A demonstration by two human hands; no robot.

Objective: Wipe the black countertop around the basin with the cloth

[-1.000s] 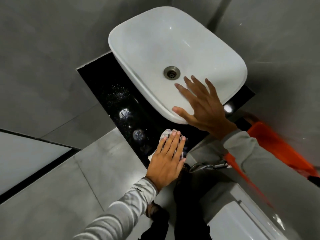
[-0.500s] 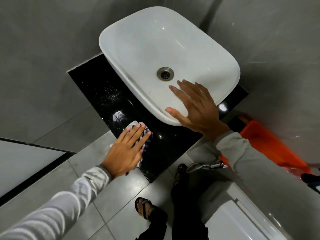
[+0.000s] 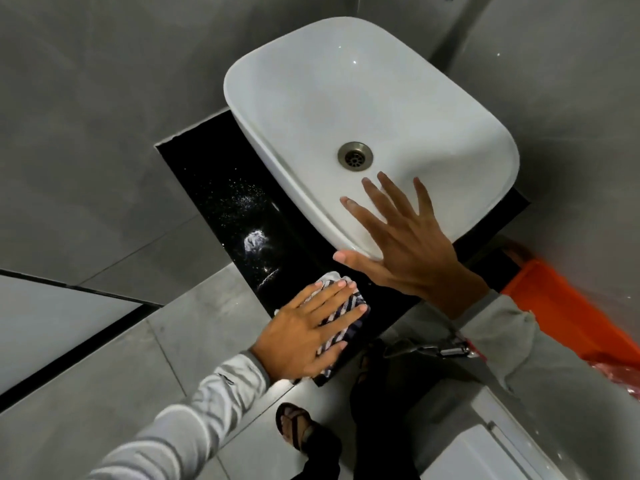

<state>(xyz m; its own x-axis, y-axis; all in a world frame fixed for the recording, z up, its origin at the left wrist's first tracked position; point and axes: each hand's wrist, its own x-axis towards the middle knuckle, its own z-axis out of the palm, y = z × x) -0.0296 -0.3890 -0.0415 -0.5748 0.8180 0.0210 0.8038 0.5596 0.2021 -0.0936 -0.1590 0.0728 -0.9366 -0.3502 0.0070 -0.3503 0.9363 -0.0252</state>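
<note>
While the right hand (image 3: 408, 251) spans the basin (image 3: 311, 98), the cloth (image 3: 341, 315) lies under the left hand (image 3: 304, 332).

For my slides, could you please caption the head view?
Left hand presses striped cloth on black countertop; right hand over basin.

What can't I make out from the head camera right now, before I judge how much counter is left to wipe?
- Countertop under the basin: hidden by the bowl in the head view.
- Counter's right end: covered by the right hand and its sleeve.
- Surface under the cloth: hidden by the cloth and the left hand.
- Orange object: cut off by the right edge.
- Any tap: none in view.
</note>
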